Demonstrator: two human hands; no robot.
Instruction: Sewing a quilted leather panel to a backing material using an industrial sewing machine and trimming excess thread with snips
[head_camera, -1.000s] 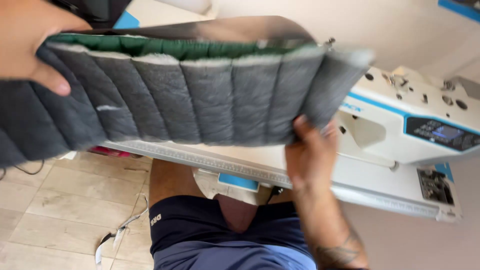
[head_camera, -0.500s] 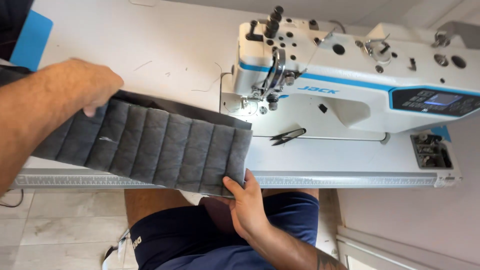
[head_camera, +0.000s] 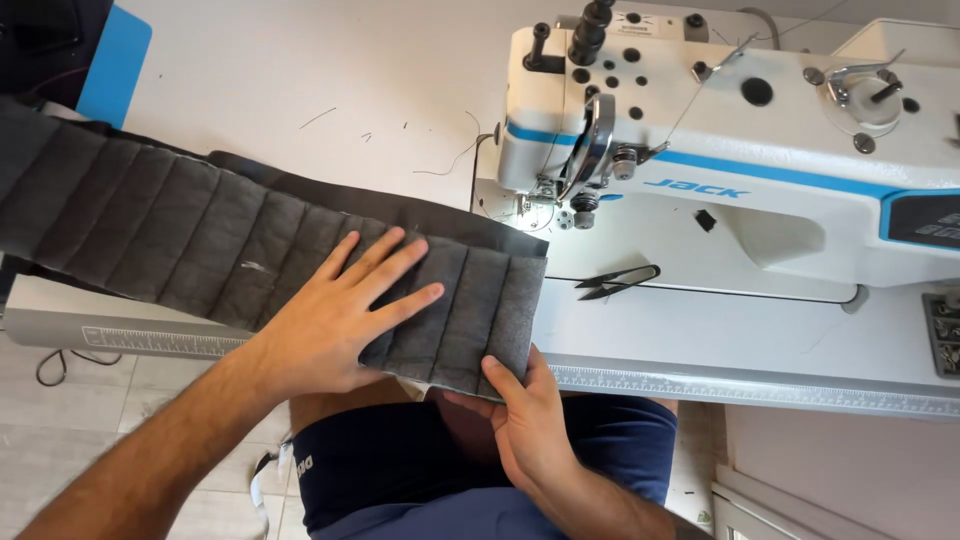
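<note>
Left hand (head_camera: 335, 315) flat, open on grey quilted fabric (head_camera: 200, 235); right hand (head_camera: 530, 415) pinching its near corner.

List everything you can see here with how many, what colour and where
quilted fabric strip: one, dark grey, across the table's left half
sewing machine: one, white with blue trim, right
thread snips: one, black, on the table under the machine arm
table: one, white, ruler strip along its front edge
blue panel: one, top left
left hand: flat on the fabric
right hand: pinching the fabric's near right corner
shorts: navy, below the table
</note>
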